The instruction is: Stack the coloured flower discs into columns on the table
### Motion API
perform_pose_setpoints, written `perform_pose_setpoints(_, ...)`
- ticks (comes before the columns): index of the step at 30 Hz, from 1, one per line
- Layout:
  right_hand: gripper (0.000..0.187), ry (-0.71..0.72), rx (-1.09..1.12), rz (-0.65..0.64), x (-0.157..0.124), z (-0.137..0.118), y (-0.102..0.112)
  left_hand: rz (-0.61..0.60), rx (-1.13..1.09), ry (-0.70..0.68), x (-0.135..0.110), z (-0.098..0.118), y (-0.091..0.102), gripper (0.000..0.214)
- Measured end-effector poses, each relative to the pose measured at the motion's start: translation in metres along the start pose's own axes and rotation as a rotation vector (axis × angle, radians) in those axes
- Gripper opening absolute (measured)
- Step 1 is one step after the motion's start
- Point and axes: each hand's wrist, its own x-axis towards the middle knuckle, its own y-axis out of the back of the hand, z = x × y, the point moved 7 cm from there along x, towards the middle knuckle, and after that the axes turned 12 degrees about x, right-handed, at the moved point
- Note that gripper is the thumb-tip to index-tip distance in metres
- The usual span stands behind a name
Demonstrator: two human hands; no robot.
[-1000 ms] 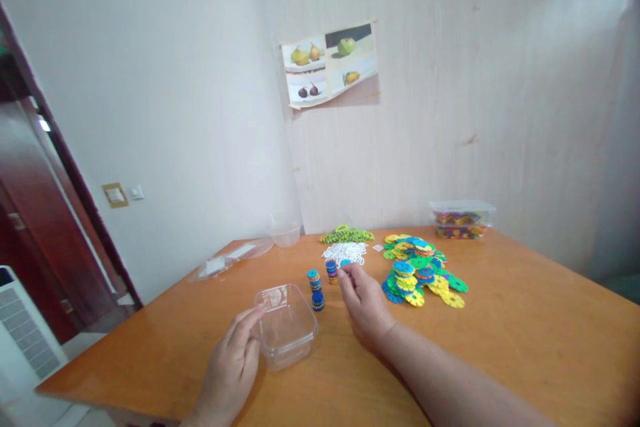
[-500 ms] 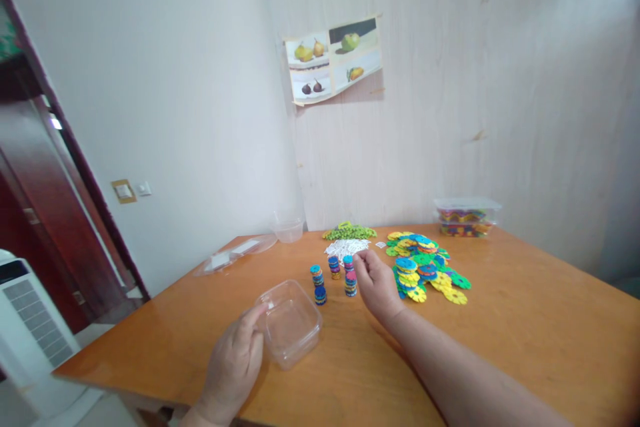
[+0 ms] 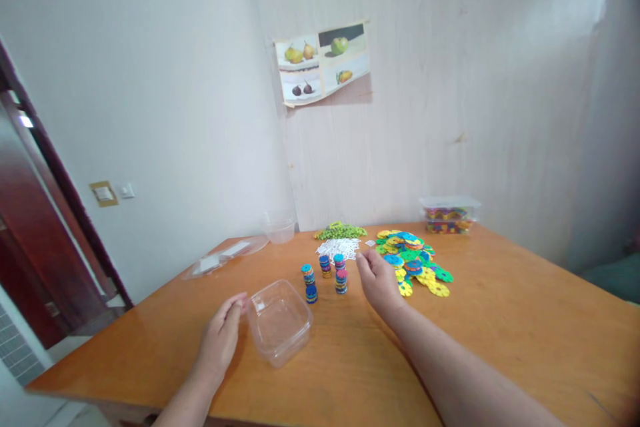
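My left hand is beside a clear plastic box. Its fingers point forward near the box's left corner and appear to hold nothing; whether the fingertips touch the rim is hard to see. My right hand is closed, thumb against curled fingers, between several small disc stacks and a loose pile. Anything inside it is hidden. The stacks include a blue-topped one, a pink-topped one and a dark blue one. To the right spreads the pile of yellow, green and blue notched discs.
White small pieces lie heaped behind the stacks, with green pieces beyond. A lidded box of colourful pieces stands at the back right. A clear tub and flat clear lids lie back left on the wooden table.
My left hand has slid left, off the clear box's rim. My right hand has shifted slightly right, away from the stacks, still closed. The whole view has turned a little to the right.
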Motion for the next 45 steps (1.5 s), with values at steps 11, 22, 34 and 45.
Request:
perform_pose_setpoints(11, 0.034, -0.045, -0.124, -0.146, -0.008, 0.010, -0.013, -0.055, -0.044, 0.094, -0.006, 0.006, -0.002, 0.057)
perform_pose_setpoints(22, 0.032, -0.007, -0.171, -0.242, -0.009, -0.006, -0.023, -0.075, -0.018, -0.033, -0.010, 0.022, -0.002, 0.050)
perform_pose_setpoints(34, 0.032, -0.022, -0.225, -0.278, -0.016, 0.001, -0.036, -0.091, -0.023, 0.011, -0.005, 0.006, -0.002, 0.052)
perform_pose_setpoints(45, 0.026, -0.041, -0.412, -0.524, -0.029, 0.003, -0.053, -0.151, 0.008, 0.065, 0.001, -0.003, -0.007, 0.059)
